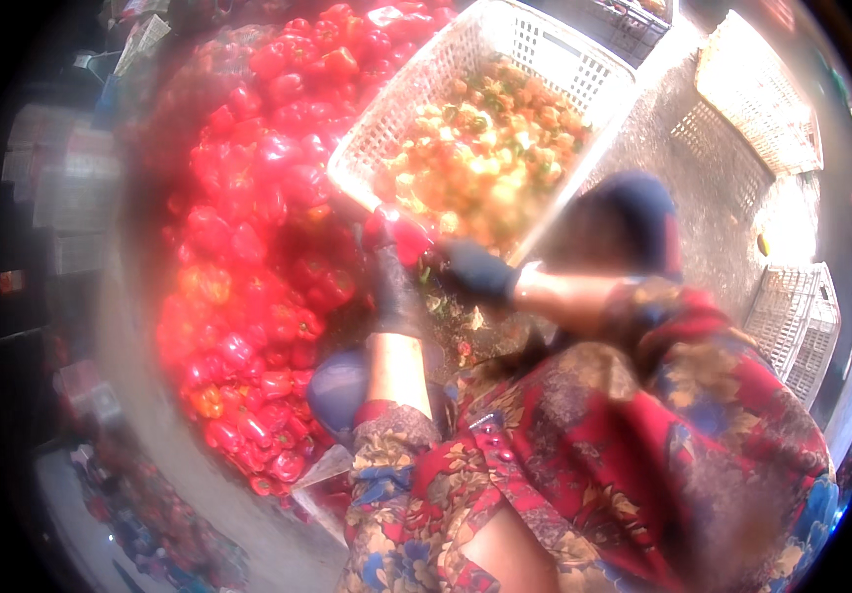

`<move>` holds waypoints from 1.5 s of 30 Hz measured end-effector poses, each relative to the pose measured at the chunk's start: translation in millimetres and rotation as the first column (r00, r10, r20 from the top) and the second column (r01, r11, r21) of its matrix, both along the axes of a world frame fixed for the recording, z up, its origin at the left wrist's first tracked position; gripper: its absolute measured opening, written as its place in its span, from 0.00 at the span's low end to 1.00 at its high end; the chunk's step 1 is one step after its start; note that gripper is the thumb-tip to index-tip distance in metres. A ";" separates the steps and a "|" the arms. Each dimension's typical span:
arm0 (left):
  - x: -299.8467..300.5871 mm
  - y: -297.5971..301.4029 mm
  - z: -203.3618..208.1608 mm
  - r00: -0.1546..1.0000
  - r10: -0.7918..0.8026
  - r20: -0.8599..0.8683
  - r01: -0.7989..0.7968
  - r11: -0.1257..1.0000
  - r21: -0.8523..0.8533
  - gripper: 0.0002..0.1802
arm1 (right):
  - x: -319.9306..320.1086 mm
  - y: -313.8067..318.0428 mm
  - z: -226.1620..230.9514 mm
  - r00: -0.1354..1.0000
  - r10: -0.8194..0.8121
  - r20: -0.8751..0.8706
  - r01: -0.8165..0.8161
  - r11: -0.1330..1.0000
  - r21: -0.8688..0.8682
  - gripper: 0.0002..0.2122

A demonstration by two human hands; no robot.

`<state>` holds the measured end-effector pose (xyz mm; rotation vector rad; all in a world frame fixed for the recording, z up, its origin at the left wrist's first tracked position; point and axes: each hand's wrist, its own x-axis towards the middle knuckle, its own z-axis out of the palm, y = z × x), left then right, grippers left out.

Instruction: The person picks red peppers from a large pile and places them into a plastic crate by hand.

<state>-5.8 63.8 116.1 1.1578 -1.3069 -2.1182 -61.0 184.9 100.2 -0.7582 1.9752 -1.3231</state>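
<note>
My left hand, in a dark glove, is closed around a red bell pepper just below the near corner of a white plastic crate. Close by on the right, my right hand is in a dark glove too, its fingers curled toward the pepper. Whatever it grips, if anything, is blurred and I cannot make it out. Inside the crate lie many yellow-orange and green pieces that look like pepper cores. A large heap of red bell peppers spreads to the left of both hands.
Two more white crates, one tilted and one lower down, stand on the floor at the right. A dark crate is at the far top. Plant scraps lie below my hands, between my knees. Glare and blur hide some details.
</note>
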 end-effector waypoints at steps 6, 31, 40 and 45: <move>-1.9 -31.0 -10.2 0.996 -0.073 0.040 0.083 0.917 -0.390 0.30 | 1.4 -3.5 9.2 0.978 0.088 -0.188 -0.103 0.992 -0.077 0.10; -14.5 -40.7 -71.5 0.976 0.173 -0.130 -0.191 0.971 -0.142 0.11 | -30.8 -48.3 2.5 0.976 0.033 -0.216 0.004 0.986 0.169 0.27; -16.8 -49.2 -57.4 0.987 0.129 -0.095 -0.133 0.991 -0.036 0.18 | -38.9 -62.1 -32.9 0.974 -0.029 -0.223 0.023 0.999 -0.030 0.14; -8.4 -57.8 -76.0 0.986 -0.152 0.069 0.167 0.916 -0.365 0.28 | -44.3 -60.2 -58.0 0.993 -0.069 -0.094 0.058 0.992 -0.115 0.14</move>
